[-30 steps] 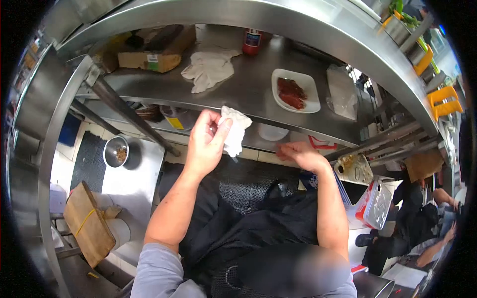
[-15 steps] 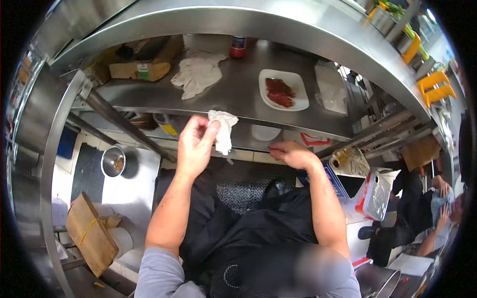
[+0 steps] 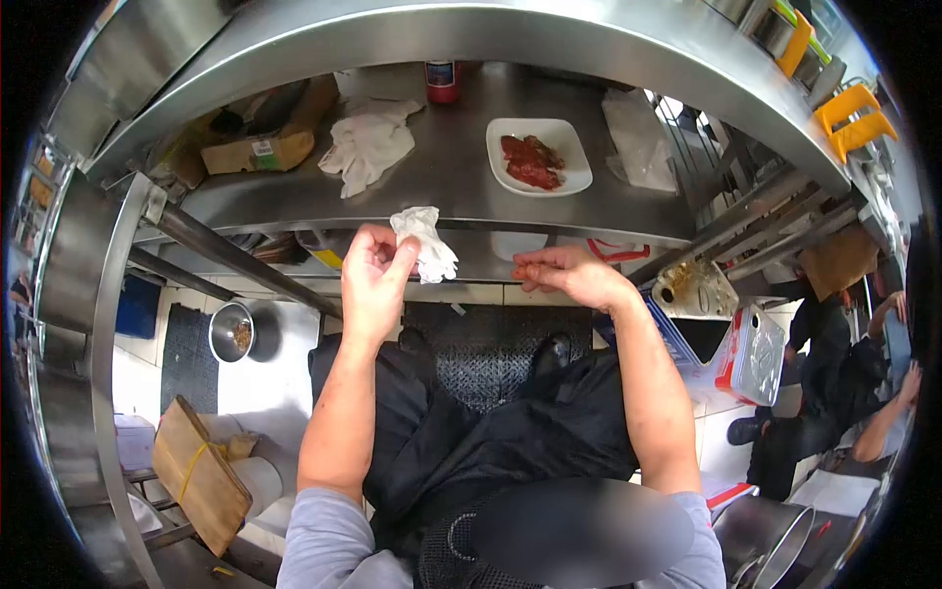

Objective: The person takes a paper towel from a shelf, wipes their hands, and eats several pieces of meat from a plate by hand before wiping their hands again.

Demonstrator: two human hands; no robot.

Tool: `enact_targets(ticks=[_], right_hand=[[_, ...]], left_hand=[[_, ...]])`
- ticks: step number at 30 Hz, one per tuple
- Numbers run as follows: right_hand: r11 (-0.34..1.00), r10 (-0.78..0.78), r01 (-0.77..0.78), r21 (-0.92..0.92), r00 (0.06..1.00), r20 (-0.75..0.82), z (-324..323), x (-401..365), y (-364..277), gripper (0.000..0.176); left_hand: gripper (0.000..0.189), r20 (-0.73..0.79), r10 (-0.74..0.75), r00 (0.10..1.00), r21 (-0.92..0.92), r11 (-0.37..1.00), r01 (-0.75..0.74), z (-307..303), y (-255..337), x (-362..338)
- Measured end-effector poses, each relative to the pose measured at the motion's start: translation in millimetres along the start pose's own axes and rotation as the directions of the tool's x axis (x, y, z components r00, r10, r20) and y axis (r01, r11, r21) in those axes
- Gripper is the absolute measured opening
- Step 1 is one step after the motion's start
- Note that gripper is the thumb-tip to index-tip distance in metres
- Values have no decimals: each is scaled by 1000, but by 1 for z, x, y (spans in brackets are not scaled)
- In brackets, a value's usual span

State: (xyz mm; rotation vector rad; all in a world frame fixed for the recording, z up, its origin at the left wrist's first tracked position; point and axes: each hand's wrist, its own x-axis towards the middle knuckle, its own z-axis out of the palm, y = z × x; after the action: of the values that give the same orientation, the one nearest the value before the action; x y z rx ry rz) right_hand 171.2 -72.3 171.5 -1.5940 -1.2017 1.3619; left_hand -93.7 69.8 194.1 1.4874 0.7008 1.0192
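Note:
My left hand (image 3: 376,285) pinches a crumpled white paper towel (image 3: 424,245) between thumb and fingers, just in front of the steel shelf's edge. Level with it, my right hand (image 3: 579,277) has its fingers drawn together. Its fingertips look reddish, and whatever they may hold is too small to name. Beyond the right hand, a white square dish (image 3: 582,180) sits on the shelf with slices of raw red meat (image 3: 532,162) in it. Neither hand touches the dish.
On the shelf (image 3: 442,187) lie a white cloth (image 3: 368,147), a red bottle (image 3: 442,83), a cardboard box (image 3: 257,147) and a plastic bag (image 3: 640,142). A metal bowl (image 3: 232,332) stands lower left, and tins (image 3: 754,355) lower right. Another person (image 3: 844,383) is at far right.
The view has shifted, so the shelf items appear further left. My left hand still grips the paper towel, now raised slightly and turned. My right hand has moved a little up and left.

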Motion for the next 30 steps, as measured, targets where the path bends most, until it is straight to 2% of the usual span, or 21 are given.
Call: enact_targets(ticks=[4,6,9,10,12,14,15,16,18,19,21,22,24,26,27,28,30], right_hand=[[1000,1,0,25,1000,-18,-2,-4,-1,47],[1000,0,0,-13,1000,-23,-2,-4,0,46],[998,-46,48,28,998,-47,0,-7,-6,47],[998,-51,52,24,998,-48,1,-7,-11,47],[975,-30,55,215,993,-117,12,-8,-17,45],[964,-109,147,221,978,-176,29,0,-17,39],[970,-151,181,161,971,-184,35,8,-9,34],[965,-214,247,90,937,-274,44,20,14,28],[928,-209,311,204,891,-403,58,18,4,26],[940,-179,278,200,897,-404,55,14,-2,37],[932,-224,321,166,873,-432,59,15,-2,39],[925,-256,355,138,849,-463,62,15,-2,42],[914,-263,366,174,863,-430,64,13,-7,49],[803,-287,411,430,901,-325,63,8,-12,55],[745,-245,343,573,939,-243,58,5,-15,60],[685,-293,368,629,929,-224,53,3,-15,59],[660,-242,323,678,946,-216,47,-3,-22,55]], left_hand=[[18,19,28,999,-23,999,-27,4,-7,0],[18,32,31,999,66,997,-33,4,-8,-1],[17,73,40,997,144,988,-50,12,-7,-6],[17,82,1,997,160,987,-14,17,-5,-11],[15,156,79,985,288,950,-122,31,-5,-17],[14,259,137,956,276,938,-209,50,-7,-27],[14,328,186,926,230,935,-269,59,-10,-30],[13,337,174,925,224,940,-258,67,-10,-36],[21,394,289,872,285,864,-415,73,-9,-37],[27,422,292,859,281,858,-430,74,-8,-37],[43,506,290,813,262,846,-465,75,-11,-39],[51,537,243,808,272,857,-438,77,-12,-41],[56,563,233,793,267,857,-441,77,-15,-41],[57,576,225,786,265,858,-440,74,-13,-37],[58,591,222,776,262,857,-445,72,-10,-34],[58,590,220,777,266,856,-444,70,-7,-30],[56,623,197,757,161,915,-371,66,-2,-25]])
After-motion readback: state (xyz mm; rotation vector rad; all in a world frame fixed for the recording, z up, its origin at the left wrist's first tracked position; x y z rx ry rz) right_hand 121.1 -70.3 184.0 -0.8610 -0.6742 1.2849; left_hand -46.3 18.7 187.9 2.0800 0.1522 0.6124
